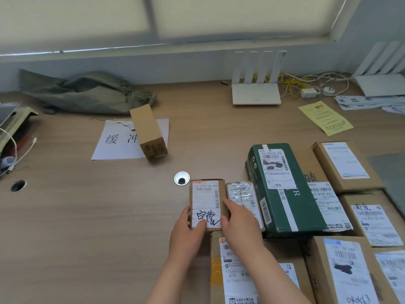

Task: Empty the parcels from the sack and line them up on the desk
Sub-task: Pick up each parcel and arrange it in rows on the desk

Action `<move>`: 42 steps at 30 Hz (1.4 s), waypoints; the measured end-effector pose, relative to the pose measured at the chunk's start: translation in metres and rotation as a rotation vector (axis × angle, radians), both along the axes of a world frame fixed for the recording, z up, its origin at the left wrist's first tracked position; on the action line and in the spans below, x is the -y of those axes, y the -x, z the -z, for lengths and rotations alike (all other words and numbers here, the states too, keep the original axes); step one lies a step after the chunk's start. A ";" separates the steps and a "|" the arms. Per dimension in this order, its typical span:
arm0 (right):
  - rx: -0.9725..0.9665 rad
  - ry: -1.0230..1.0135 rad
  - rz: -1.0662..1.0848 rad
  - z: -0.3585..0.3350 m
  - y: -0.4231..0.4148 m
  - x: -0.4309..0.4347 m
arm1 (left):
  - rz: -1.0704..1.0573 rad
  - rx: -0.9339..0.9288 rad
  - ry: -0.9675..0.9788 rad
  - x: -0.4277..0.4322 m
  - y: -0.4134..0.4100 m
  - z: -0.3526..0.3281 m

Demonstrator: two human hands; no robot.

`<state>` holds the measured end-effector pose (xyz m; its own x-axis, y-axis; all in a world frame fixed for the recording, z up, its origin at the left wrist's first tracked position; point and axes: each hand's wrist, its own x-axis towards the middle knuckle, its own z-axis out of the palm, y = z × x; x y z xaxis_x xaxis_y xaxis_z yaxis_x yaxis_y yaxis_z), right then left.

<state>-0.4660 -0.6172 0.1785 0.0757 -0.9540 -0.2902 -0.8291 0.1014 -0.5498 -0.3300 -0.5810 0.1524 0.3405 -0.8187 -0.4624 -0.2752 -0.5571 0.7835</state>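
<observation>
Left hand (186, 234) and right hand (240, 220) clamped the small brown cardboard parcel (207, 199). Beyond the fingers lay wood-grain desk (87, 216) and crumpled green sack (83, 95).

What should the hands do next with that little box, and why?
Probably let go. The left hand and right hand hold the small box, seemingly flat on the desk beside the taped parcel. A lone box waits near the sack.

An office: wooden desk (87, 216) with cable grommet (181, 178), routers (256, 93), labelled parcels (341, 165)
</observation>
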 end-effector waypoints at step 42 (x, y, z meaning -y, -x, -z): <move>0.701 -0.088 0.187 0.018 -0.239 0.189 | -0.149 -0.365 0.157 0.184 -0.240 -0.003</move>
<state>-0.2269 -0.8059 0.1604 0.1100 -0.9447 -0.3091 -0.2502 0.2747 -0.9284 -0.0896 -0.7653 0.1550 0.2976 -0.8428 -0.4485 0.1105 -0.4363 0.8930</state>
